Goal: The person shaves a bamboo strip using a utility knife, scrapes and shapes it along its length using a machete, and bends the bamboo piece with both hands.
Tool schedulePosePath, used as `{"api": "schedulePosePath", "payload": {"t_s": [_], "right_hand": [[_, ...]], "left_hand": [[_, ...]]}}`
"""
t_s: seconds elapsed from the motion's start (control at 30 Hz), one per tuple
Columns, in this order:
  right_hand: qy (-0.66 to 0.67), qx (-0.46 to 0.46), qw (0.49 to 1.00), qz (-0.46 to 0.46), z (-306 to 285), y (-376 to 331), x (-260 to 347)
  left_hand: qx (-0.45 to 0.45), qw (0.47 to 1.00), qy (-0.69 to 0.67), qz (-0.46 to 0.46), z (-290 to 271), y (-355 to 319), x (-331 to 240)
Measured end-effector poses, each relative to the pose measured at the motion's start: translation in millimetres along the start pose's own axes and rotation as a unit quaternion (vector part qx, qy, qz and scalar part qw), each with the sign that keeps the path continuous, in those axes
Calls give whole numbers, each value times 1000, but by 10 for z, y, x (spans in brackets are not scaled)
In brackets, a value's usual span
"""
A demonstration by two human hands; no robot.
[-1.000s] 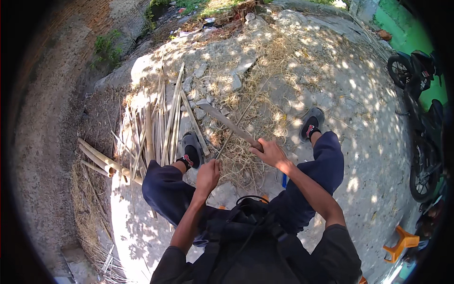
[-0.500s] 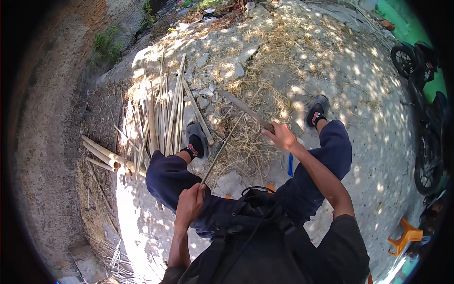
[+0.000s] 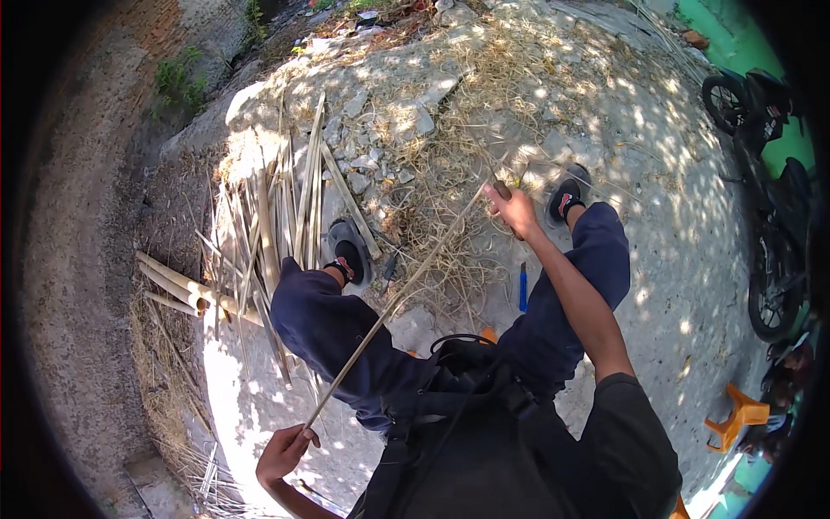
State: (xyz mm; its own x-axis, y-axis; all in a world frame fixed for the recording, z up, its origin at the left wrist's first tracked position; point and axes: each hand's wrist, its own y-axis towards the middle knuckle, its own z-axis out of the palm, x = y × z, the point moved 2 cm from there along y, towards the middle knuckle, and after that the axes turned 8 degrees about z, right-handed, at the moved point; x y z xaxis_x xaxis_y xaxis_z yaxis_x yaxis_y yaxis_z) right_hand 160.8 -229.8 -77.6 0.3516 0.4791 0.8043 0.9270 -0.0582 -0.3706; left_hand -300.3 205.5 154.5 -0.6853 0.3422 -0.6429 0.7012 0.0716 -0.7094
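Head view: looking down, a person sits with knees apart over sunlit concrete ground. The left grip, low and far out to the person's left, is pinched closed on the lower end of a long, thin, pale strip. From there the strip slants up and right, across the left thigh, to the right grip. That one is wrapped around a brown tool handle; the rest of the tool is hard to make out, and I cannot tell whether these fingers also press the strip's upper end.

Just below the right grip, a slim blue object lies on the ground. To its left, curly straw-coloured shavings are scattered between the two dark shoes. Above the left grip, farther out, are a pile of split pale slats and some thicker round poles. Well to the right of the right grip stand a dark motorbike and, lower down, an orange stool.
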Motion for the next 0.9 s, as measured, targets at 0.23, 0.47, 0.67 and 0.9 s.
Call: {"api": "schedulePosePath", "payload": {"t_s": [0.23, 0.47, 0.67, 0.9], "right_hand": [[177, 43, 983, -3, 97, 61, 58], [392, 81, 916, 13, 24, -30, 204], [350, 128, 927, 36, 89, -106, 289], [390, 196, 900, 13, 438, -296, 279]], "left_hand": [[29, 996, -1, -85, -64, -54, 202], [-146, 968, 201, -19, -126, -175, 79], [-469, 800, 259, 270, 479, 95, -1671], [-323, 761, 392, 405, 1693, 2116, -2424]]}}
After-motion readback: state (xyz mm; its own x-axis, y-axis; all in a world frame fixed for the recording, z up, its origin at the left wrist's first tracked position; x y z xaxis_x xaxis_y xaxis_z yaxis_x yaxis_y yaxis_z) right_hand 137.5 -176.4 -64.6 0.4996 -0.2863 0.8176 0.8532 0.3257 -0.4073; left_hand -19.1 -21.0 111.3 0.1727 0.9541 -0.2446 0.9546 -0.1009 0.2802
